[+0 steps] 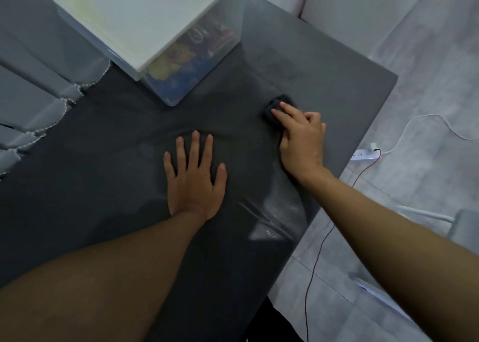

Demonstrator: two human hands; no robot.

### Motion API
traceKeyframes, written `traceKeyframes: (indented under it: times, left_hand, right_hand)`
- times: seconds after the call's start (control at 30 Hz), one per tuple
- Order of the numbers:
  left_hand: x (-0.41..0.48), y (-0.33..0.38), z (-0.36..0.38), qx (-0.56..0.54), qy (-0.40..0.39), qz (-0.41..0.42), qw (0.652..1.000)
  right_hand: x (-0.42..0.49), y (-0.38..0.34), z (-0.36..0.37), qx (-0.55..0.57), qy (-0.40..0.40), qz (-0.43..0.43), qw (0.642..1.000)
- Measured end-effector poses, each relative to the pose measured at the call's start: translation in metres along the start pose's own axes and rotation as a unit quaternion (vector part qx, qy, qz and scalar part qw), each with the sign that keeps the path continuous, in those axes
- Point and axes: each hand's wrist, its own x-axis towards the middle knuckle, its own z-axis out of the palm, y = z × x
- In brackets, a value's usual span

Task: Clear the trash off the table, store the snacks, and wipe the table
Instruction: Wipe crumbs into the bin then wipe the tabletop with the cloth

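Right grip, the person's right hand, lies knuckles up near the right edge of the table, its fingers bent over a small dark cloth and pressing it down. Only the far end of the cloth shows beyond the fingertips. The rest is hidden under the palm, and its dark colour blurs into the table cover, so its outline is hard to trace. Left grip, the left hand, holds nothing: it rests flat on the table with fingers straight and spread, nearer the body and apart from the cloth.

A dark grey cover lies over the table, creased in long folds around the left hand and toward the near right edge, where a pale, shiny patch shows; whether that is dust, damp or glare cannot be told.

Beyond both hands stands a storage box with clear walls and a white lid. Snacks show inside as blurred coloured packets, too soft to read.

At the left edge hangs grey fabric with a scalloped, stitched hem, cut off by the frame. On the pale floor to the right lie a white power strip, a white cable and a thin red wire. Grey and white shapes at the far right are cut off and unclear.
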Motion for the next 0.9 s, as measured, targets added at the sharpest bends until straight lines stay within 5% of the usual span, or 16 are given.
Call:
traceKeyframes:
  times: [0.07,0.27,0.47,0.7,0.9]
  left_hand:
    - [0.0,0.0,0.0,-0.001,0.002,0.0,1.0]
    - [-0.001,0.0,0.003,0.009,0.007,-0.002,1.0]
    - [-0.002,0.004,0.002,0.03,-0.006,-0.009,0.999]
    - [-0.003,0.011,-0.005,0.036,-0.03,-0.013,0.999]
    - [0.004,0.023,-0.016,-0.008,-0.06,-0.015,0.998]
  right_hand:
    - [-0.02,-0.014,0.002,0.004,-0.004,0.0,1.0]
    - [-0.061,0.007,-0.024,-0.018,-0.09,-0.261,0.961]
    - [-0.067,0.012,-0.025,-0.017,0.002,0.06,0.998]
    - [-0.098,0.022,-0.046,-0.039,-0.102,-0.211,0.971]
    - [-0.099,0.021,-0.04,-0.044,-0.001,0.066,0.997]
